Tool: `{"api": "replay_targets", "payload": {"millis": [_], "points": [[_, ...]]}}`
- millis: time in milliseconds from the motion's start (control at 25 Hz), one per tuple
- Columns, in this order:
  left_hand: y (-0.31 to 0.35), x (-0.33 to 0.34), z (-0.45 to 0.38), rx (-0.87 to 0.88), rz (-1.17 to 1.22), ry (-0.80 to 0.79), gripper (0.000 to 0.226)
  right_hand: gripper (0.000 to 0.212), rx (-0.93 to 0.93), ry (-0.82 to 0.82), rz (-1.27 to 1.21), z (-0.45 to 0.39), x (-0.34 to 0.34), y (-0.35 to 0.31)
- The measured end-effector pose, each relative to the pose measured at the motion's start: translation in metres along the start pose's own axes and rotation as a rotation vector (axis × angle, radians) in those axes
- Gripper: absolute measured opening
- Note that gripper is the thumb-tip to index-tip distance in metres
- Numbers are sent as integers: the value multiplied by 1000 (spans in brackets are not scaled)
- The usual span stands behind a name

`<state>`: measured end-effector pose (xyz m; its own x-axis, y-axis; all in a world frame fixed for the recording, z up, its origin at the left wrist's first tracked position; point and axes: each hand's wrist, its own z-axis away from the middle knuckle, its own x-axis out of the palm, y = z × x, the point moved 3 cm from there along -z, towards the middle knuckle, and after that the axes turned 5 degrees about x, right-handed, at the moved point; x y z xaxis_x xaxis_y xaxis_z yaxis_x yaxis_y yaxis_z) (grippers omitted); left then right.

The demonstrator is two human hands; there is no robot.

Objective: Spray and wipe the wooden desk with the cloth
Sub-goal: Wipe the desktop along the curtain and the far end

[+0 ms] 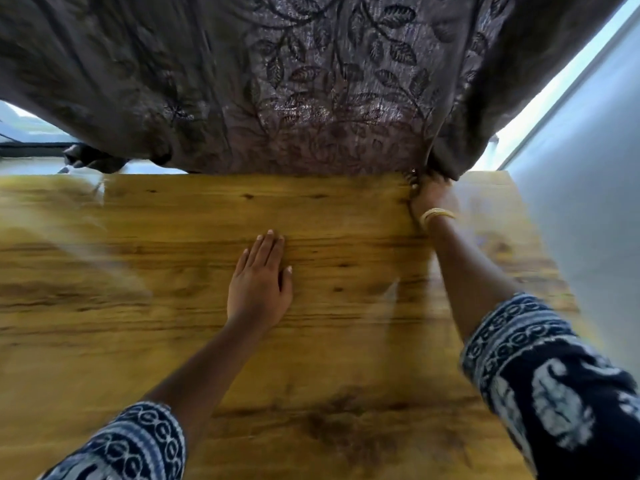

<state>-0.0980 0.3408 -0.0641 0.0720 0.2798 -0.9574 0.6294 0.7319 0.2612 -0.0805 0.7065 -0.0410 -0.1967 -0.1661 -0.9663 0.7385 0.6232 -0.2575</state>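
The desk (173,323) is braced by the flat left hand (259,282) while the curtain (311,98) is gripped by the right hand (433,192), so spray and cloth must be fetched next.

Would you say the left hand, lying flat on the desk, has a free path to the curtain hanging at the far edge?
Probably yes: bare desk lies between the left hand and the curtain, which the right hand already grips.

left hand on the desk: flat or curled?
Flat. The left hand lies palm down on the wooden desk, fingers straight and together, holding nothing.
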Motion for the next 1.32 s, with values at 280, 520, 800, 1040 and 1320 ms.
{"api": "replay_targets", "payload": {"millis": [280, 520, 800, 1040, 1320], "points": [[18, -3, -17, -78, -44, 26, 43, 53, -490, -85, 30, 114, 38, -120], [89, 21, -59, 43, 79, -8, 42, 46, -408, 41, 4, 95, 13, -18], [98, 38, -70, 87, -46, -52, 57, 49, 200, 180, 69, 55, -29, 123], [102, 33, -82, 67, -34, -39, 51, 51, -43, 130, -116, 83, 2, 13], [104, 31, -91, 52, -11, 47, 42, 41, -353, 44, -77, 25, -12, 51]]}}
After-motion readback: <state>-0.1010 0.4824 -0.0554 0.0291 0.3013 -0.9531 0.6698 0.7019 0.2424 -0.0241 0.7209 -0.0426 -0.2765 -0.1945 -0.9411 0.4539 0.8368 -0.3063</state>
